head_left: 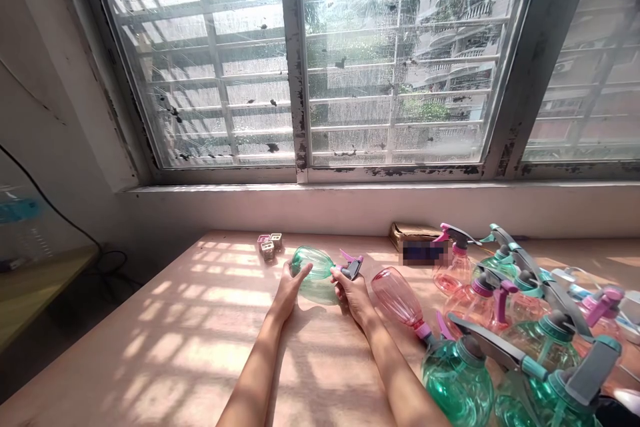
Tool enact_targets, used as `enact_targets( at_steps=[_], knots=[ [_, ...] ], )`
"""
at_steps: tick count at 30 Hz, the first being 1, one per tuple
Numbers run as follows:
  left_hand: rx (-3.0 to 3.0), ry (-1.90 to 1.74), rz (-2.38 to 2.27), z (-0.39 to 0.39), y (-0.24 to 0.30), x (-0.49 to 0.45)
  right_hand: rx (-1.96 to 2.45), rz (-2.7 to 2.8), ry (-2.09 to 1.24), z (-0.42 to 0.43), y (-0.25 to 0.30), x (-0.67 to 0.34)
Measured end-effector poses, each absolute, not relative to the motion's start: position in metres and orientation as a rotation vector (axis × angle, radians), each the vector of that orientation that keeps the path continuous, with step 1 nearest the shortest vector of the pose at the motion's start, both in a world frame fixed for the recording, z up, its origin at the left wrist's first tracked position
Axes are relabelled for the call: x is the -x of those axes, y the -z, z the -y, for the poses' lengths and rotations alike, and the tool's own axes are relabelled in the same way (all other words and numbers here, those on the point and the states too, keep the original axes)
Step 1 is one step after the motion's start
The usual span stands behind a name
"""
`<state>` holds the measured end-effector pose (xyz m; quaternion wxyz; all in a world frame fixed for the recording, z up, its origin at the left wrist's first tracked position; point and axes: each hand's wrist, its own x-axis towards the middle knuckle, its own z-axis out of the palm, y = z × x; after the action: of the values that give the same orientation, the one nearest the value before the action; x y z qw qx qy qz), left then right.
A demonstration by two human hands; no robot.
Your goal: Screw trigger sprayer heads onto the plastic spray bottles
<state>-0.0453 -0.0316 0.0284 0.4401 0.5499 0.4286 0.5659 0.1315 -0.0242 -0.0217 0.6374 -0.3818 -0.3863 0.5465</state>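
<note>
A clear green spray bottle [314, 263] is held sideways just over the table, its base to the left. My left hand [289, 288] is closed around the base end, with the thumb along its side. At the neck, my right hand [353, 290] grips the bottle close to its grey and pink spray head [352, 267]; some of those fingers are hidden behind it. To the right of my right hand, a clear pink spray bottle [397, 295] lies on its side, its spray head toward the green bottles.
Several green and pink spray bottles [457, 373] crowd the table's right side. Small cube-shaped boxes [268, 251] sit at the back left of the wooden table [190, 347]. A brown box [410, 233] stands near the wall under the window [345, 80].
</note>
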Motion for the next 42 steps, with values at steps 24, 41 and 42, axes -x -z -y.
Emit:
enact_targets(
  at_steps=[24, 41, 42],
  knots=[
    [-1.425, -1.403, -1.022, 0.028, -0.025, 0.046, 0.844, 0.838, -1.262, 0.016, 0.028, -0.133],
    [-1.487, -1.392, -1.064, 0.03, -0.026, 0.041, 0.848, 0.832, -1.258, 0.016, 0.029, -0.133],
    [-1.487, -1.394, -1.069, 0.03, -0.026, 0.042, 0.848, 0.83, -1.259, 0.016, 0.03, -0.132]
  ],
)
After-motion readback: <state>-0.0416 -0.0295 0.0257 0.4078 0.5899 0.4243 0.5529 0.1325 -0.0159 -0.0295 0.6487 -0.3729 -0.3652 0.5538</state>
